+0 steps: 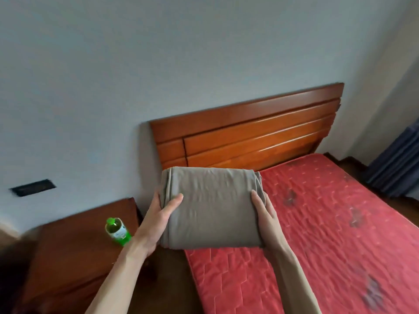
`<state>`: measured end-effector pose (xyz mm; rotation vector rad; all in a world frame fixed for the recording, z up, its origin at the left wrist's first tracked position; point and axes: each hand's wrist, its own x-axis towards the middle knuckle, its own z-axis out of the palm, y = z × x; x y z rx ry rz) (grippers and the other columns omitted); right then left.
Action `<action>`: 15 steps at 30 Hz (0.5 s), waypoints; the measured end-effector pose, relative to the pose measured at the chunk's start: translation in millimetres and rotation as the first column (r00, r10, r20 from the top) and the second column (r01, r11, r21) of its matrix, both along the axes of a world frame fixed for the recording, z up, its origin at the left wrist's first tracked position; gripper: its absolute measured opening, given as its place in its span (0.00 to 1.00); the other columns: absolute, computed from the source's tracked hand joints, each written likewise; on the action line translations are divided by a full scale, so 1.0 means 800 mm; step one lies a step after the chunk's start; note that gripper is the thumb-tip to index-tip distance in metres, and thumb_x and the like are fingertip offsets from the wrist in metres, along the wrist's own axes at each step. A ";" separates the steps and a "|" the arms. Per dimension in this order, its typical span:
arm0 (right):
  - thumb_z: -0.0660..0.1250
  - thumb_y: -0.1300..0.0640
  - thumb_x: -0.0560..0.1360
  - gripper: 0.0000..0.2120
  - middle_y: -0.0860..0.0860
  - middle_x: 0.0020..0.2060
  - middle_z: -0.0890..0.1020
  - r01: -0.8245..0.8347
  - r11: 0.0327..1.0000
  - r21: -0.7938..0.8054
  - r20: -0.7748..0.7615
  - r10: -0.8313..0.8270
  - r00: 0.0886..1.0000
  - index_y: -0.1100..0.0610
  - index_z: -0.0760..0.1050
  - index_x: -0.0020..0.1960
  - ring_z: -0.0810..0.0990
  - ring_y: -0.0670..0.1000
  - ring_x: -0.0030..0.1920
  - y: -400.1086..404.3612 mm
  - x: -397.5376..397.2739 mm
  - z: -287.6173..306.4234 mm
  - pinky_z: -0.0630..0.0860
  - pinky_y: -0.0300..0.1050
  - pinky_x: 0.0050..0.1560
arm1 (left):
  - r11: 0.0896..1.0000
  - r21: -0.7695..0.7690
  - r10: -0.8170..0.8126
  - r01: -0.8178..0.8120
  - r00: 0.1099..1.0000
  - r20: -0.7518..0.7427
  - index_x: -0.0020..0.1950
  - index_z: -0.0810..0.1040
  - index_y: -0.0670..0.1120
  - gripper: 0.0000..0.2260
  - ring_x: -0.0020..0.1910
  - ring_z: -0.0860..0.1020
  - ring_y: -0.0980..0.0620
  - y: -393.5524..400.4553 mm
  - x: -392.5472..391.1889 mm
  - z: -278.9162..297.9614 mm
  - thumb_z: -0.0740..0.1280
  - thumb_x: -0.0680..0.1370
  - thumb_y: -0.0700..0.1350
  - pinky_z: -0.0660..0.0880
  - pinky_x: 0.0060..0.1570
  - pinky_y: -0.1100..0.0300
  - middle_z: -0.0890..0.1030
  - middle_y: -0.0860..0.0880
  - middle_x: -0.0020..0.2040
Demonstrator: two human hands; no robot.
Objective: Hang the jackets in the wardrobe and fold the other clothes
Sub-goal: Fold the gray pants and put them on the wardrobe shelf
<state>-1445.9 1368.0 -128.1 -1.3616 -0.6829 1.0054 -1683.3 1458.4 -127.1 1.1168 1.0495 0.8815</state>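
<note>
A folded grey-brown garment (213, 207) forms a neat thick rectangle held in the air over the head corner of the bed. My left hand (159, 217) grips its left edge, thumb on top and fingers hidden underneath. On the other side, my right hand (264, 214) holds the right edge the same way. The garment hangs above the corner of the red quilted mattress (328, 234), just in front of the wooden headboard (249, 137). No jacket or wardrobe is in view.
A wooden bedside table (74, 250) stands to the left of the bed with a green plastic bottle (118, 232) on its near right corner. A dark blue curtain (399, 164) hangs at the far right. A grey wall lies behind.
</note>
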 end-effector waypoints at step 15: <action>0.65 0.45 0.82 0.14 0.42 0.58 0.85 -0.429 0.902 0.047 -0.007 0.430 0.903 0.40 0.78 0.67 0.84 0.46 0.60 0.209 -0.267 0.012 0.77 0.48 0.62 | 0.872 0.055 0.487 -0.486 0.874 0.008 0.66 0.74 0.55 0.14 0.53 0.85 0.54 0.058 -0.284 0.016 0.70 0.81 0.50 0.81 0.48 0.56 0.85 0.53 0.55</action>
